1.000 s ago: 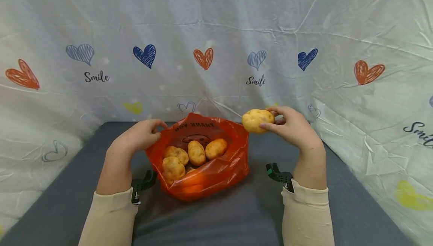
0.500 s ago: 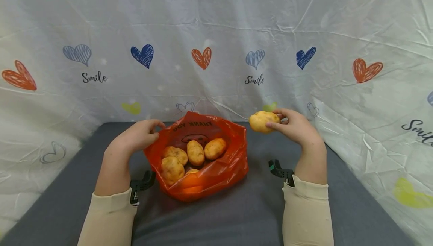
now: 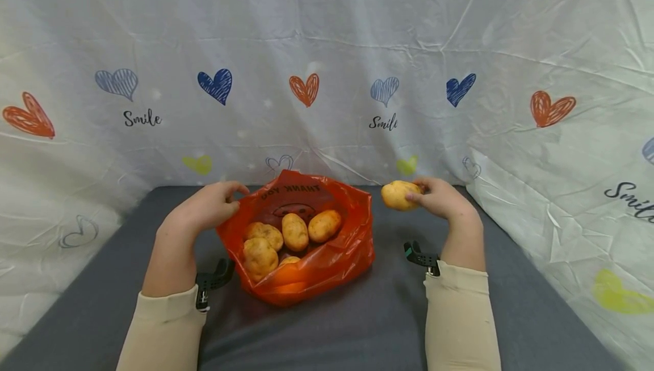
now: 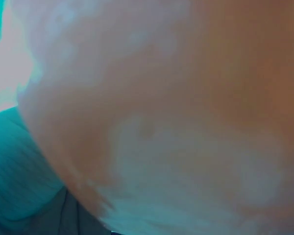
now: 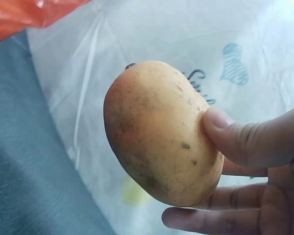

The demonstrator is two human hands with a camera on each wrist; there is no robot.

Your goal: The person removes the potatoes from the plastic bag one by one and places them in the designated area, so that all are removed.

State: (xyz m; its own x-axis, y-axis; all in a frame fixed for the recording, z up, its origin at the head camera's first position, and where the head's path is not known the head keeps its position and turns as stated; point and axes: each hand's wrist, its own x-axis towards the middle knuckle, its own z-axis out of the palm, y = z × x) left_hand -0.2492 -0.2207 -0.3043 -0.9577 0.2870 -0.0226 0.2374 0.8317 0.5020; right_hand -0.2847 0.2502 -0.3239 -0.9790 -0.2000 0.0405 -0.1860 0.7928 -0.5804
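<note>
A red plastic bag (image 3: pixel 327 272) stands with its mouth open, several potatoes (image 3: pixel 294 232) lying inside. At the bag's left rim my left hand (image 3: pixel 204 206) pinches the plastic with curled fingers. My right hand (image 3: pixel 436 196) holds a single potato (image 3: pixel 399 195) between thumb and fingers, above the table to the right of the bag and apart from it. Seen from the right wrist, this potato (image 5: pixel 159 132) is pale yellow with dark specks, and the thumb presses its side. A blurred close surface fills most of the left wrist view and hides the left fingers.
The bag rests on a dark grey cloth-covered table (image 3: pixel 368 325). Behind the table hangs a white sheet (image 3: pixel 337 19) printed with hearts and writing. Black straps with camera mounts (image 3: pixel 421 256) sit at both wrists.
My right hand has moved right, away from the bag, and then lower, with the potato still held. The left hand and the bag have stayed nearly in place.
</note>
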